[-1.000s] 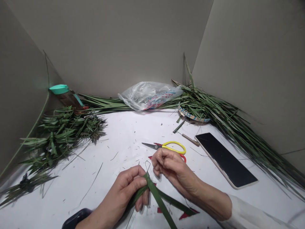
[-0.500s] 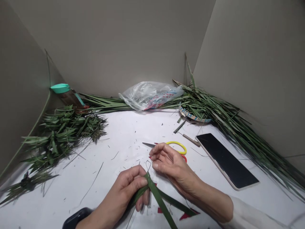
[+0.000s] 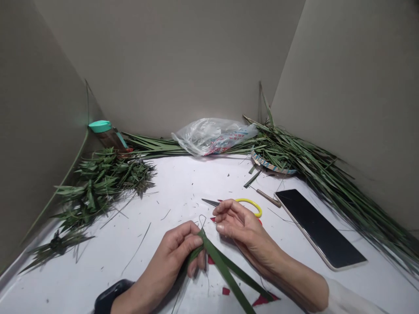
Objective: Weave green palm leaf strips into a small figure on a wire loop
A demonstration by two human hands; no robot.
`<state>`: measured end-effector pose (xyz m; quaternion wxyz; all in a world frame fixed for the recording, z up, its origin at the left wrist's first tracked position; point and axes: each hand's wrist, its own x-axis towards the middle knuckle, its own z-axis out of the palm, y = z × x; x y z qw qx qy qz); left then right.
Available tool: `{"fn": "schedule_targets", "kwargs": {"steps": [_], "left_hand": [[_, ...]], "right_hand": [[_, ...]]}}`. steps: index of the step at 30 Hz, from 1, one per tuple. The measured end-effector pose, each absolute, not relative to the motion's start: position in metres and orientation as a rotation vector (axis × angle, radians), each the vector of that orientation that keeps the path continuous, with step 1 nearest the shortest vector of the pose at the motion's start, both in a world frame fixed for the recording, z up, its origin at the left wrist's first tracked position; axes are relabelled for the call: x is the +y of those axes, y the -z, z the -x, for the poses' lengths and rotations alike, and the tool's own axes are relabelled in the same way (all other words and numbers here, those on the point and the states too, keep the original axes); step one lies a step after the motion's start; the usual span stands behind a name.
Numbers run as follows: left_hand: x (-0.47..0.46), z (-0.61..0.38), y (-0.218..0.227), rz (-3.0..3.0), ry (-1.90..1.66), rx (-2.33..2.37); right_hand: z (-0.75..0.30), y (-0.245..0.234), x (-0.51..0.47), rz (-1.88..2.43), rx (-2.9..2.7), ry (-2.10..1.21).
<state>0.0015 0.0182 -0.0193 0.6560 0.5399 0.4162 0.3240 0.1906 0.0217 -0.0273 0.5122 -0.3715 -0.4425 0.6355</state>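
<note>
My left hand (image 3: 183,246) pinches folded green leaf strips (image 3: 225,274) between thumb and fingers. From the pinched fold a thin wire loop (image 3: 203,220) sticks up, and long ends of leaf trail down to the lower right. Just right of the loop is my right hand (image 3: 240,224), its fingers loosely curled and the thumb apart from them; I see nothing between them. Partly behind that hand lie scissors (image 3: 250,203) with a yellow handle, dark blade tip pointing left. Small red scraps (image 3: 225,291) lie on the white table beneath the leaf ends.
Finished-looking spiky leaf pieces (image 3: 108,174) pile up at left by a bottle with a teal lid (image 3: 100,126). Behind are a clear plastic bag (image 3: 209,135) and long leaves (image 3: 314,165). A phone (image 3: 321,229) and a wooden-handled hook tool (image 3: 268,197) lie at right.
The whole view has shifted slightly, so the table things appear lower and further right. My left hand keeps its pinch on the leaf; my right hand stays loosely curled beside the loop.
</note>
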Motion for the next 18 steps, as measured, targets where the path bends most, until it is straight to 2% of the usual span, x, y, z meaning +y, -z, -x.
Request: {"fn": "schedule_targets", "kwargs": {"steps": [12, 18], "left_hand": [[0.015, 0.007, 0.011, -1.553, -0.858, 1.164], [0.012, 0.007, 0.010, -1.655, -0.861, 1.214]], "right_hand": [[-0.182, 0.017, 0.005, 1.147, -1.676, -1.143], [-0.177, 0.019, 0.001, 1.243, -1.650, -1.073]]}}
